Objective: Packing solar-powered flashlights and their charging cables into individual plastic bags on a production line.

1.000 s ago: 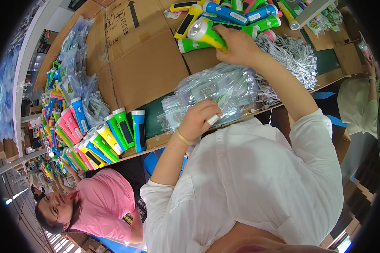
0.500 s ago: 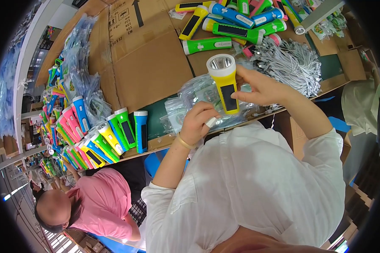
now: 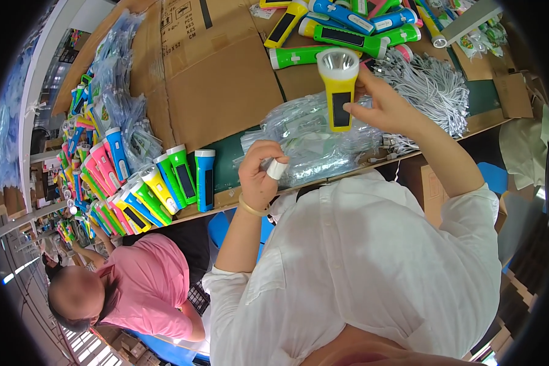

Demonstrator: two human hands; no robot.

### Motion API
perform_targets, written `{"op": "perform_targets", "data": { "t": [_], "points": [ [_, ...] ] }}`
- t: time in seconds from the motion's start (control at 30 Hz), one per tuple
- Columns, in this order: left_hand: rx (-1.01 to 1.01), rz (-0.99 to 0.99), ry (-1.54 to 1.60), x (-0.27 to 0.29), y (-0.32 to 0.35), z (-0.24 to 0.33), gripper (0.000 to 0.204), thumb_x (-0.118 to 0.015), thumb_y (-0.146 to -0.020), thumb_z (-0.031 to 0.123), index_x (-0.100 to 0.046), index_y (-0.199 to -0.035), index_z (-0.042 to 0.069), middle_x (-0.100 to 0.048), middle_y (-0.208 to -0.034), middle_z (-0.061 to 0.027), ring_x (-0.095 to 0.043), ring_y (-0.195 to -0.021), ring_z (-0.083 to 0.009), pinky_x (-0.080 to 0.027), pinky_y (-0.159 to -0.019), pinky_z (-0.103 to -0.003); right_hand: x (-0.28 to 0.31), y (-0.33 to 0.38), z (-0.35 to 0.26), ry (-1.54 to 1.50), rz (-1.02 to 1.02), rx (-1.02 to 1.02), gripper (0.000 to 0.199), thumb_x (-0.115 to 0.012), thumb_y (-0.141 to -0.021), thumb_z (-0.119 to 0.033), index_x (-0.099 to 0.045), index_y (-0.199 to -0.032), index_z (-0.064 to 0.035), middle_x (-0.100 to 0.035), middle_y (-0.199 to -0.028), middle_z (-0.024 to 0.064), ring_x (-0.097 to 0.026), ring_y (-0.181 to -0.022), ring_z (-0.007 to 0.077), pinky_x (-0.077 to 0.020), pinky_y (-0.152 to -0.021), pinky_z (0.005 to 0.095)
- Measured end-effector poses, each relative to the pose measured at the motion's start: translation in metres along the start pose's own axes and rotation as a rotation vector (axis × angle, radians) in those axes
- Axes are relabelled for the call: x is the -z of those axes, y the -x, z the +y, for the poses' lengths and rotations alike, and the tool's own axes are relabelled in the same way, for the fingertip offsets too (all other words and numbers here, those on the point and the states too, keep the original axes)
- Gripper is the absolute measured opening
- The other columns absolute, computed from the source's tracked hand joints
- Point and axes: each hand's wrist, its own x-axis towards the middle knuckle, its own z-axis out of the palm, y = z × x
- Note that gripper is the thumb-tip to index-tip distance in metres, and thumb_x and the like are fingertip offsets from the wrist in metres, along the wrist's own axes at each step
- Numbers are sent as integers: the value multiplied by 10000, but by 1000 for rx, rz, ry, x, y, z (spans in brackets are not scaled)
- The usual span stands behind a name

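Brown cardboard (image 3: 216, 104) covers much of the green workbench (image 3: 227, 161), with a white metal post (image 3: 49, 79) along the left side and boxes (image 3: 128, 348) low on the near left. On the left, a person in a pink shirt (image 3: 149, 277) is beside the bench, near a blue stool (image 3: 219, 230).

Toward the middle of the bench, the right hand (image 3: 379, 105) holds a yellow flashlight (image 3: 340, 91), thumb on its near side and fingers around its right edge. Its white-rimmed lens end is on the far side, its narrow end is nearer the body, and a dark panel shows on its front. It is above clear plastic bags (image 3: 317, 143) that lie in a loose heap along the near edge.

The left hand (image 3: 257, 174) is at the left end of those bags, its fingers bent in toward the thumb. Something white (image 3: 277, 169) is at the thumb; I cannot tell whether it is gripped or wrapped on.

Right of the bags lies a tangled bundle of white cables (image 3: 433, 91). Farther back is a pile of coloured flashlights (image 3: 348, 38), a green flashlight (image 3: 294, 57) on its near left. At the left, more flashlights (image 3: 158, 192) are lined up close together, with a blue flashlight (image 3: 205, 183) at the right end and more plastic bags (image 3: 113, 67) behind them.
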Motion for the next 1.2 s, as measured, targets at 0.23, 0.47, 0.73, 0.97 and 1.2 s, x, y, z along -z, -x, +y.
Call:
{"op": "perform_targets", "data": {
  "t": [0.23, 0.47, 0.73, 0.97, 1.2],
  "points": [
    [175, 67, 171, 1, 2, -3, 133, -713, -849, -4, -619, -939, 21, -625, -964, -58, -573, -887, -157, -470, -810, -287, -17, -3, -20, -601, -235, -76, 703, -702, -847, -256, -404, -1445, -38, -614, -1276, 114, -564, -1202, 180, -454, -1029, 367],
    [531, -41, 326, 7, 0, 10, 99, -682, -935, 100, -635, -974, 22, -640, -978, -54, -577, -898, -124, -463, -792, -252, -56, -7, -21, -494, -396, -119, 663, -636, -918, -88, -311, -1491, -22, -551, -1329, 116, -553, -1203, 179, -447, -1053, 361],
    [601, -280, 896, 20, -3, 8, 413, -486, -1047, 348, -653, -986, -25, -644, -950, -100, -573, -917, -182, -449, -851, -310, -36, -9, -14, -691, -353, -103, 631, -643, -936, -226, -389, -1482, -41, -606, -1274, 74, -572, -1175, 149, -449, -1030, 317],
    [546, -410, 892, 3, -20, 20, 379, -523, -1030, 298, -526, -760, 32, -482, -777, -34, -427, -799, -178, -351, -738, -315, -22, -17, -5, -709, -289, -88, 593, -624, -943, -232, -408, -1446, -3, -642, -1230, 104, -615, -1144, 173, -485, -996, 329],
    [600, -212, 801, 0, 0, 20, 299, -690, -894, 182, -484, -693, 103, -466, -729, -12, -421, -701, -159, -330, -661, -292, 9, -49, 36, 295, 358, -7, 612, -675, -850, -394, -543, -1269, 32, -679, -999, 271, -677, -972, 400, -524, -873, 459]
  ]
}}
